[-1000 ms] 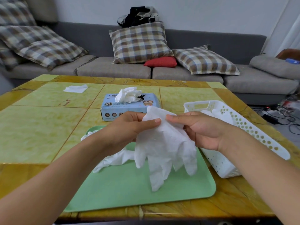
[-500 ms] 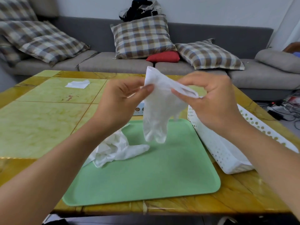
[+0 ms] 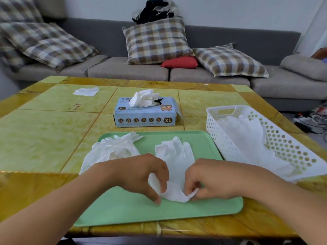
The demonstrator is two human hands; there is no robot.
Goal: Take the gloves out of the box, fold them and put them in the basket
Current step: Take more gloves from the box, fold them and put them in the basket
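Both hands' fingers (image 3: 155,195) pinch one glove's (image 3: 175,156) cuff on the tray (image 3: 123,209).

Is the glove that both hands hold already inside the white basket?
No, the glove lies flat on the green tray, pinched at its cuff by the left hand and right hand, beside the basket.

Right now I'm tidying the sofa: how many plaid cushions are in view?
4: two at the sofa's left end, one upright in the middle, one right of the red cushion.
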